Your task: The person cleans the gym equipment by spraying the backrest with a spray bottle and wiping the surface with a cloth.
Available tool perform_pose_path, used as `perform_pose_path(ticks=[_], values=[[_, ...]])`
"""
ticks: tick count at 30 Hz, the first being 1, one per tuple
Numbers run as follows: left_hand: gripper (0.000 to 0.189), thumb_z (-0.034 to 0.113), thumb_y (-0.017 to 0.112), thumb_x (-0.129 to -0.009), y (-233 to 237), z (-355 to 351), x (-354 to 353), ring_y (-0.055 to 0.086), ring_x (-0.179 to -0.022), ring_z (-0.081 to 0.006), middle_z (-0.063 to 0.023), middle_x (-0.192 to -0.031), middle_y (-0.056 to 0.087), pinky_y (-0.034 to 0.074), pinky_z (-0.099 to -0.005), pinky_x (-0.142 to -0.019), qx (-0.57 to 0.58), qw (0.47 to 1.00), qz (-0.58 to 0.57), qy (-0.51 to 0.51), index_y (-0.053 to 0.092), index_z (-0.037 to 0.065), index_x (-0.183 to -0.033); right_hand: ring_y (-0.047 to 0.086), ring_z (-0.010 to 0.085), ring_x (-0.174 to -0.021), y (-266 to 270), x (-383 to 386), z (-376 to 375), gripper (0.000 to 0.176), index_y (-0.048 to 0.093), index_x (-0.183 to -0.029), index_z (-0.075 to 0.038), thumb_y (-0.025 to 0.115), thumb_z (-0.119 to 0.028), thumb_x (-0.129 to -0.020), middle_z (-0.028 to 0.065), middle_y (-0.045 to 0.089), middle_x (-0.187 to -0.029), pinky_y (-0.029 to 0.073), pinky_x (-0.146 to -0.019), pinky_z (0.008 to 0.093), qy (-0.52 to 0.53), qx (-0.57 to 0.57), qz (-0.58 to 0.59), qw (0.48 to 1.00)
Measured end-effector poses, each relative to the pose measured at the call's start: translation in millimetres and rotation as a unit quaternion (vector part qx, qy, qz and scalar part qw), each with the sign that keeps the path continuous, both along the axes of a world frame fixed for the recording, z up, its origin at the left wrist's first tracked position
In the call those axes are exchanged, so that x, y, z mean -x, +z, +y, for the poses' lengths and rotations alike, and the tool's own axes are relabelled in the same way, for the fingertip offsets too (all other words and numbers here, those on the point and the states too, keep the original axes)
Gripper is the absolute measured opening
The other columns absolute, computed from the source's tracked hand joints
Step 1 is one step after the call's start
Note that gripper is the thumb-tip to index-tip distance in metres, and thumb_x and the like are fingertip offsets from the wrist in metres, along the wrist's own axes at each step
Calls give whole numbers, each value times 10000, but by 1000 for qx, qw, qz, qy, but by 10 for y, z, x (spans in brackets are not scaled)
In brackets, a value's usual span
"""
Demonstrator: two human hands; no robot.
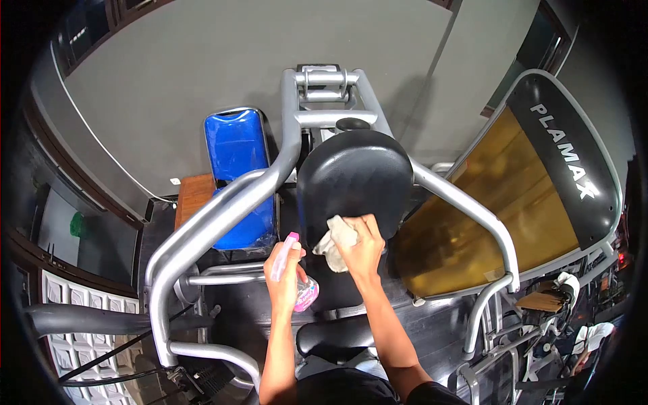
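Note:
My left hand [283,273] is wrapped round a spray bottle [307,295] with a pink nozzle and a pink label on its clear body. In my right hand [364,248] a crumpled whitish cloth [335,241] is bunched up, held against the lower part of a black padded backrest [356,175]. The spray bottle is left of the cloth and apart from the pad. My right fingers partly hide the cloth.
Silver frame tubes [223,212] of a gym machine curve round both sides of the pad. A blue chair [236,145] stands behind at left, beside a brown wooden surface [194,196]. At right rises a large PLAMAX panel [486,209]. A black seat [335,335] lies below my hands.

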State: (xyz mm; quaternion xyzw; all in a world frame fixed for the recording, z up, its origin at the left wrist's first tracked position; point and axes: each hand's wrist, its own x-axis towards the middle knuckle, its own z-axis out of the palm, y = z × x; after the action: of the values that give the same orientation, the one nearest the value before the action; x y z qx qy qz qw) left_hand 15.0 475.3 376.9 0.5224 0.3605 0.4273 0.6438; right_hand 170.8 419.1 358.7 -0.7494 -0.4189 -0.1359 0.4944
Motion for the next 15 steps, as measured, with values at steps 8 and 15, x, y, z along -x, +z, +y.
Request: perform_pose_path(ticks=[8, 15], values=[[375, 366, 598, -952, -35, -9, -33, 507, -441, -122, -57, -727, 597, 377, -267, -431, 13, 1000, -5, -9, 629, -4, -897, 654, 256, -801, -109, 72, -41, 358, 692, -950, -39, 755, 51, -610, 94, 598, -888, 526, -717, 338, 45, -14, 34, 998], [359, 342, 598, -954, -64, -28, -31, 517, -449, -126, -71, -763, 610, 391, -269, -425, 9, 999, 12, -34, 637, -15, -952, 684, 268, -802, -302, -61, -242, 303, 709, -924, -78, 782, -31, -634, 75, 628, -902, 546, -687, 359, 45, 27, 32, 998]])
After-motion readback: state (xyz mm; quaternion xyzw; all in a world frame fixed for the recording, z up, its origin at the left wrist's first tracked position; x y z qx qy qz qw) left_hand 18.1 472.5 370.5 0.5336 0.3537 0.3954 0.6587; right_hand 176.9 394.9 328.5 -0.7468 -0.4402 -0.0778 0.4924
